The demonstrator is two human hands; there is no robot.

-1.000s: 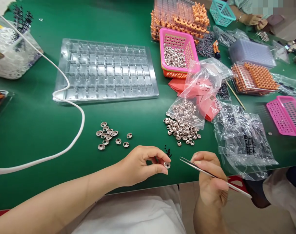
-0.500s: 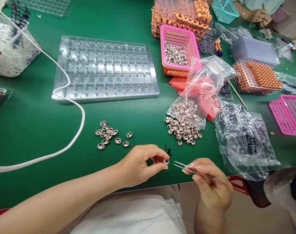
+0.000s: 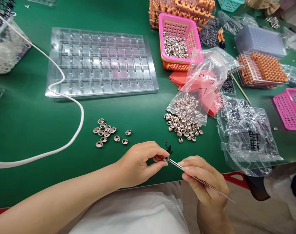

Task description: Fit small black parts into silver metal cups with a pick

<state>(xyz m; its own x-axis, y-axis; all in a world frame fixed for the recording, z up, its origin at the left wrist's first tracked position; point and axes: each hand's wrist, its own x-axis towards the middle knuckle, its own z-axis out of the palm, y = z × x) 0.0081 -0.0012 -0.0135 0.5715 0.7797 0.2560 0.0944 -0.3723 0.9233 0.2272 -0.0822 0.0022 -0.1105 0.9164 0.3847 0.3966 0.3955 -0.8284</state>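
Observation:
Between its thumb and fingertips, my left hand (image 3: 144, 163) pinches a small silver cup (image 3: 166, 159) at the table's near edge. My right hand (image 3: 206, 182) grips metal tweezers (image 3: 196, 178), whose tips reach the cup's opening. Whether the tips hold anything is too small to tell. Tiny black dots (image 3: 169, 149) lie just beyond my left fingertips. To the left is a small group of silver cups (image 3: 107, 129). A larger heap of cups (image 3: 184, 126) spills from a clear plastic bag (image 3: 203, 78) beyond my right hand.
A clear compartment tray (image 3: 101, 63) lies at the back left, with a white cable (image 3: 81, 120) across its corner. A pink basket (image 3: 199, 35) of silver parts stands behind the heap. Crumpled plastic bags (image 3: 247, 136) lie at right. A person's hands (image 3: 267, 5) show at the far right.
My right hand has brought the tweezers left to the cup, and their tips have come closer together. My left hand still holds the cup. The view has shifted slightly.

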